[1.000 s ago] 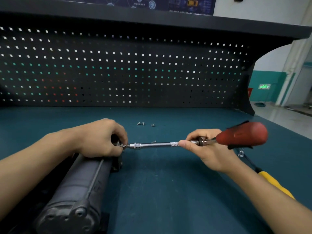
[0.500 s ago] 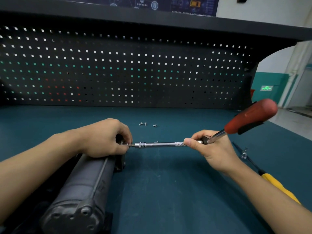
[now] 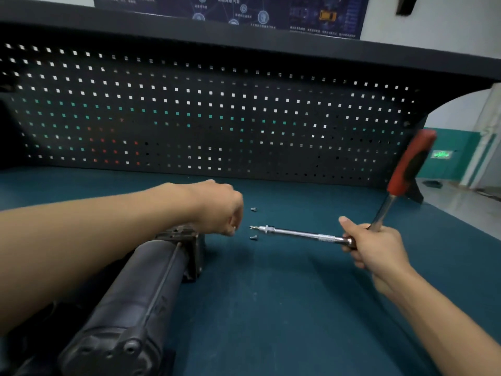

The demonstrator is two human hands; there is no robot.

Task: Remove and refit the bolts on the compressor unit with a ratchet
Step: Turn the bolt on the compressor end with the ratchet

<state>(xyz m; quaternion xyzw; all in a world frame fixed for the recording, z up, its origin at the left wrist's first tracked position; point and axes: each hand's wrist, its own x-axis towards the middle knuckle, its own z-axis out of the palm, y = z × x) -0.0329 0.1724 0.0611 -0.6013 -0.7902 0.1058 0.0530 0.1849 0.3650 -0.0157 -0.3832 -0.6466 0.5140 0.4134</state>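
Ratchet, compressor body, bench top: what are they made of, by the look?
Ratchet: extension bar is bright polished metal, likely chromed steel, with a knurled band; grip looks like red and black moulded plastic or rubber. Compressor unit: dark grey, matte, slightly rough, probably cast metal; could be painted. Bench top: flat teal surface with a dull sheen, possibly a rubber or vinyl mat.

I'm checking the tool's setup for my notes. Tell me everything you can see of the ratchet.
The ratchet has a red and black handle tilted up and to the right, a shiny metal neck, and a long chrome extension bar with a knurled band, pointing left, low over the bench. Its tip is free, clear of the compressor. The right hand grips it at the head; the left hand does not touch it.
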